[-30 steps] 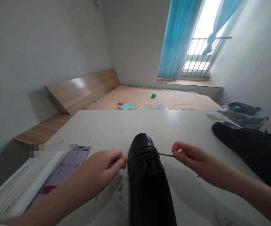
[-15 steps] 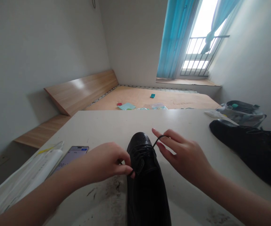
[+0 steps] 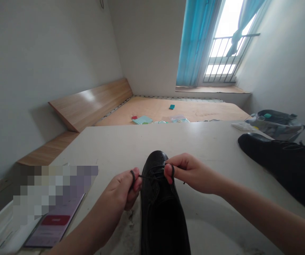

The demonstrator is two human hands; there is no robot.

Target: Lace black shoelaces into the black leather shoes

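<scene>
A black leather shoe (image 3: 163,216) lies in front of me on the white table, toe pointing away. My left hand (image 3: 127,187) is closed at the shoe's left side, pinching a dark shoelace (image 3: 144,176) that loops over its fingers. From there the lace runs taut across to the lacing. Over the right side of the lacing, my right hand (image 3: 184,171) pinches lace too, with a loop round the thumb and a short tip showing below the fingers. The fingers partly cover the front eyelets.
Another black laced shoe (image 3: 277,159) lies at the right. A phone (image 3: 54,226), partly pixelated, and white plastic packaging (image 3: 6,233) are at the left. Beyond the white table (image 3: 110,141) is a bed (image 3: 152,104) with small items; a clear bag (image 3: 280,125) stands at the far right.
My right hand has moved left onto the lacing and closed from spread fingers to a pinch. My left hand has shifted left and slightly up, pulling lace out sideways.
</scene>
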